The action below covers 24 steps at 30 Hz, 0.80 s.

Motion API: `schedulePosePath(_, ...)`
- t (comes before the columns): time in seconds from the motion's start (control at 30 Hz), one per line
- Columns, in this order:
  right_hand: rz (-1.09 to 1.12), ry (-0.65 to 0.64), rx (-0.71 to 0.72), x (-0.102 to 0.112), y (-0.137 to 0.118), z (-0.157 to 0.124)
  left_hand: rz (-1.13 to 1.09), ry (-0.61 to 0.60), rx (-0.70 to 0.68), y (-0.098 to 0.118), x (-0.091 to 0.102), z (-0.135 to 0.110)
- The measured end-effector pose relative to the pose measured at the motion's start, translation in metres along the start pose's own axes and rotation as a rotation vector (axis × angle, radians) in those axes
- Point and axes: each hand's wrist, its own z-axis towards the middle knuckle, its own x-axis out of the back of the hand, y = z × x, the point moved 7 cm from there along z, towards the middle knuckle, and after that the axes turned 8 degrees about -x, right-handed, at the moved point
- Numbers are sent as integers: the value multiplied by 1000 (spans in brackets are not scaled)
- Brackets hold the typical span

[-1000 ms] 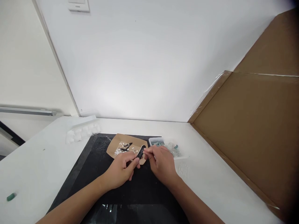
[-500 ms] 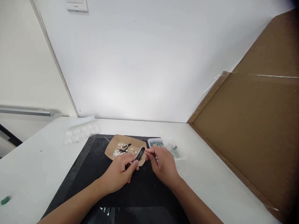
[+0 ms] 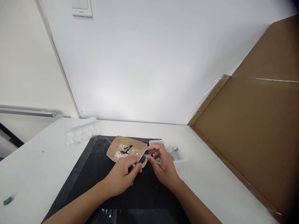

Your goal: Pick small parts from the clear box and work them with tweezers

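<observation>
Two-handed, in the head view, held a short black strip point(image 3: 143, 156) with a pale edge aslant in front of the near right part of a brown paper tray point(image 3: 140, 145). Clamped the lower end of it between the thumb and fingers of the left hand point(image 3: 123, 174), with the upper end pointing away and to the right. Set the thumb and forefinger of the right hand point(image 3: 162, 163) about that upper end, at or very near its surface; could not tell whether pressed together on it or only resting there. Saw white bits point(image 3: 118, 154) clustered loosely towards the left of the paper tray, among thin black scraps point(image 3: 127, 150), with a few more scattered farther right. Found that same tray lying on a black mat point(image 3: 140, 199), near its far edge, on a white table point(image 3: 35, 180). Saw, partly hidden behind the right hand, a white plastic tray point(image 3: 156, 142) with greenish and clear pieces point(image 3: 174, 151), too blurred to name more closely. Noted clear bumpy plastic point(image 3: 184, 173) on the table near the right wrist. Noted too, beyond the mat's far left corner, a clear compartmented pack point(image 3: 81, 136) with white contents, and at the near left a small green piece point(image 3: 8, 200), well apart. Saw brown cardboard panels point(image 3: 252, 130) along the right side, and a wall switch point(image 3: 81, 7) high on the white wall point(image 3: 140, 62).
</observation>
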Motion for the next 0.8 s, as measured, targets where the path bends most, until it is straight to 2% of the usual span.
schedulePosePath(0.23,212,-86,-172,-17,5,-4,106,9,-86,7,6,0)
schedulePosePath(0.37,361,-96,-298,-16,8,-2,174,22,-141,13,8,0)
schedulePosePath(0.5,435,-78,-333,-11,11,1,239,64,-173,14,16,1)
schedulePosePath(0.6,444,-28,-343,-3,16,4,288,226,-171,11,42,1)
schedulePosePath(0.7,442,25,-360,7,23,7,336,455,-100,1,87,-5)
schedulePosePath(0.8,441,52,-370,14,26,10,465,518,72,-24,133,-11)
